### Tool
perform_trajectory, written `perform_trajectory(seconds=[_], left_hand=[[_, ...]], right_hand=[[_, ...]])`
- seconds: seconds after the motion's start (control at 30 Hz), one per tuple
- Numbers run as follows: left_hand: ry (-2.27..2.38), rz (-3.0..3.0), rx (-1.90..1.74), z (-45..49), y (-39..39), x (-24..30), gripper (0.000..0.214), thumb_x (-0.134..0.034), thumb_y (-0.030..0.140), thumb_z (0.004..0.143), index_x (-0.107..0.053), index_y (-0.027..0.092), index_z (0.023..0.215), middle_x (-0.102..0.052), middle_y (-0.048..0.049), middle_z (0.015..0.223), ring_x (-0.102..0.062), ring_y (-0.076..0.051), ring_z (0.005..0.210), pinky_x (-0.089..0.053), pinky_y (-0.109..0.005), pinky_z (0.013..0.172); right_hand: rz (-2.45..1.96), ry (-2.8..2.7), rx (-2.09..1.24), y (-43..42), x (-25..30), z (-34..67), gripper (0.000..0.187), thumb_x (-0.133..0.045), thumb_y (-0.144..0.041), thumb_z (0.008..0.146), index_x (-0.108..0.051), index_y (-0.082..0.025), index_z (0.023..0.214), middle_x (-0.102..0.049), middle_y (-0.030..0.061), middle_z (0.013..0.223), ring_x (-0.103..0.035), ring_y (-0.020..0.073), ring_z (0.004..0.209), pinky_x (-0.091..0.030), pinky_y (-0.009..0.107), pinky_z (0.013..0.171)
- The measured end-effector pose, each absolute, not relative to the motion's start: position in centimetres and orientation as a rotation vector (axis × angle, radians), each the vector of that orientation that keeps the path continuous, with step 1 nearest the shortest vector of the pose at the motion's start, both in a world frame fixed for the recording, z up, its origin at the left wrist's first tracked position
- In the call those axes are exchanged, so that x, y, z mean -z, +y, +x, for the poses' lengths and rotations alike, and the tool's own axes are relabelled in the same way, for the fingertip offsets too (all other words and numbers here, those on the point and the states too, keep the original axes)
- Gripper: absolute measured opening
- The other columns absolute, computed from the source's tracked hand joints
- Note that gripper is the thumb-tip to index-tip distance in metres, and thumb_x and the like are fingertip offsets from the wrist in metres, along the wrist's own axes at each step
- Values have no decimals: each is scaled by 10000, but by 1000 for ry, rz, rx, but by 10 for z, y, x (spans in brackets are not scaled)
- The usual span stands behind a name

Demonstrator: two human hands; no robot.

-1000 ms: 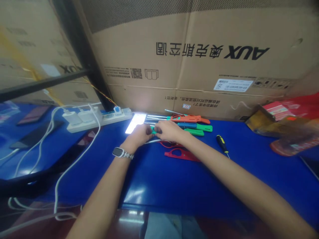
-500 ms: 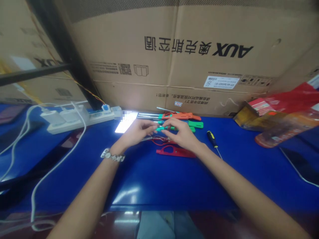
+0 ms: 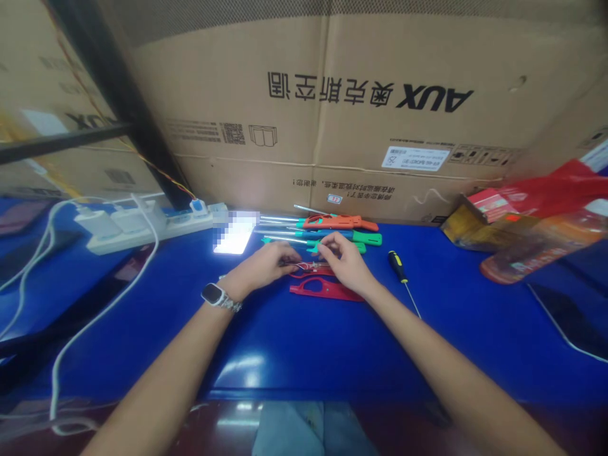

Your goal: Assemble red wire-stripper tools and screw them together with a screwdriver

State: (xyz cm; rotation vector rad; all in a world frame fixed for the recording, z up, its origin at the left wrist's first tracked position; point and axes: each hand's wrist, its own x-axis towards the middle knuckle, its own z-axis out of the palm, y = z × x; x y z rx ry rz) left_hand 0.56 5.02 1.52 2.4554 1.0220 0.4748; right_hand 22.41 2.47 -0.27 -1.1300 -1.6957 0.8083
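Observation:
My left hand (image 3: 268,266), with a watch on its wrist, and my right hand (image 3: 346,263) meet over the blue table (image 3: 332,354). Both pinch a small metal rod with red wires (image 3: 308,265). It sits just above a red plastic handle shell (image 3: 323,290) lying flat on the table. Right behind my fingers is a row of finished lighter-like tools with metal tubes: an orange one (image 3: 339,222), a blue-and-green one (image 3: 363,237) and a green one (image 3: 327,246).
A black-and-yellow screwdriver (image 3: 399,266) lies right of my right hand. A lit phone (image 3: 235,239) and a power strip with chargers and white cables (image 3: 142,225) lie at the left. A big cardboard box (image 3: 332,107) forms the back wall. Red and orange packets (image 3: 522,228) and a dark tablet (image 3: 565,316) lie at the right.
My hands held a green tool half a second ago. It now lies in the row, and both hands have dropped to the wired rod over the red shell.

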Motion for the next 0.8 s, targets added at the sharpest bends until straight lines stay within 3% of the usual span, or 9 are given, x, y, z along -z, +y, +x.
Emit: perform_trajectory(seconds=[0.23,0.43,0.8], left_hand=[[1016,2606,-472,8,52,-17,155,-621,262,906,-759,202,943,-667,-62,893,-618,-191,842,-467,-308,789],[1004,2588,-506,5,53,-15,181,-634,329,901,-759,209,953,-685,-58,899,-622,-193,843,-468,-309,792],[963,2706,-396,10,54,-16,178,-566,203,932,-741,181,908,-664,-70,924,-625,-192,849,-464,-300,786]], right_hand=[[-1228,-1889,-628,25,15,220,120,-519,-328,936,-513,-219,887,-625,-1,786,-578,157,685,-444,285,647],[-1290,-2158,-404,21,13,218,72,-455,-239,977,-499,-212,927,-632,46,878,-581,190,790,-421,304,701],[-1292,-2245,-352,20,10,220,78,-441,-245,992,-473,-220,926,-613,47,901,-566,212,856,-400,315,733]])
